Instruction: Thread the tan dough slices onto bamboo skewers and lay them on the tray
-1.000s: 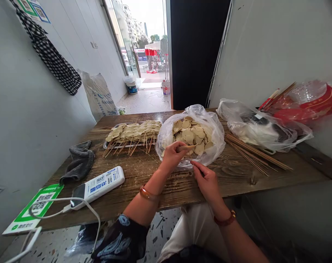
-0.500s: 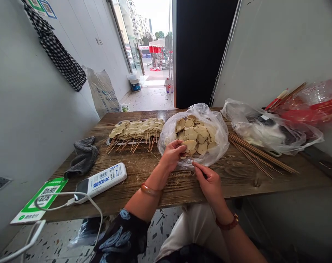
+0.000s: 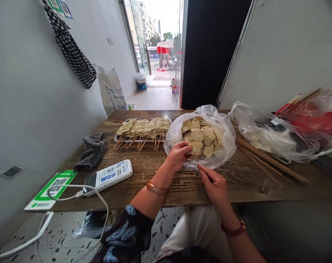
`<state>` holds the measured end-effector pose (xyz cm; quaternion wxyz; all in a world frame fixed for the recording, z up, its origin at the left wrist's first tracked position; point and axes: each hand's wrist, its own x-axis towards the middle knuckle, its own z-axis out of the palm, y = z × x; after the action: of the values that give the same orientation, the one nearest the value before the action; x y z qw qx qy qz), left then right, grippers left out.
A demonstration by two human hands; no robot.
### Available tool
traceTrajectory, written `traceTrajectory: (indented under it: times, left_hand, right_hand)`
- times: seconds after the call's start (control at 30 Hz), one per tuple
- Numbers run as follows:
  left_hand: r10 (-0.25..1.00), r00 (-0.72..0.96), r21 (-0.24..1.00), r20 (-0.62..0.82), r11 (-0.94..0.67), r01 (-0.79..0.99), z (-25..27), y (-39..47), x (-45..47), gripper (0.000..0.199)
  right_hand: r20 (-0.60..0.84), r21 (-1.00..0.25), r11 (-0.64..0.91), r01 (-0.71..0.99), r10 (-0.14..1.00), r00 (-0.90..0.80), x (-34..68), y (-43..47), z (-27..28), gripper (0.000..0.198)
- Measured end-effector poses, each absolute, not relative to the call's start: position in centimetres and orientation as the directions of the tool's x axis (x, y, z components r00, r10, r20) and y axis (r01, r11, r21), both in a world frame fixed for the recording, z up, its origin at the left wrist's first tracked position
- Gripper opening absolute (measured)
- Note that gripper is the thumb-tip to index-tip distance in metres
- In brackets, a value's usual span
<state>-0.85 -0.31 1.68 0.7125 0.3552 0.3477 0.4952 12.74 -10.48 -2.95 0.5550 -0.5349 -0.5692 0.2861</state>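
Note:
My left hand [image 3: 179, 156] pinches a thin, pale round food slice [image 3: 195, 148] at the near edge of a clear plastic bag [image 3: 228, 144]. Many loose slices [image 3: 202, 134] like it fill the bag. Just below, my right hand [image 3: 215, 184] has its fingers closed on a thin wooden skewer [image 3: 197, 160], whose upper end meets the slice; whether it pierces it I cannot tell. To the left, a metal tray [image 3: 115, 138] bears rows of skewered slices [image 3: 144, 126], sticks pointing toward me. Bare wooden skewers [image 3: 264, 159] lie fanned out right of the bag.
Left on the wooden table [image 3: 152, 182] are a grey cloth [image 3: 91, 151], a white power bank [image 3: 109, 177] with a cable, and a green QR card [image 3: 52, 190]. Another plastic bag [image 3: 264, 128] and red packaging [image 3: 310, 117] lie at the right by the wall.
The view has swung slightly left, so everything sits further right in the picture. Both hands keep their hold on the slice and the skewer, with little visible change.

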Motion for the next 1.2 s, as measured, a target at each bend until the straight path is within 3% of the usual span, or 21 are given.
traceTrajectory:
  times: [0.4,0.87,1.2]
  left_hand:
    - [0.942,0.312,0.869,-0.123,0.254,-0.424,1.6,-0.6,-0.4,0.037]
    - [0.981,0.194,0.964,0.005,0.047,-0.262,1.5,-0.8,0.1,0.024]
    - [0.978,0.205,0.974,0.033,0.014,-0.227,1.6,-0.9,0.2,0.021]
  right_hand:
    - [0.293,-0.933,0.228,0.278,0.931,0.219,12.7,-10.5,-2.6,0.03]
    - [0.161,-0.977,0.119,0.177,0.955,0.248,12.8,-10.3,-2.9,0.037]
    - [0.133,-0.984,0.1,0.147,0.961,0.241,12.9,-10.1,-3.1,0.04]
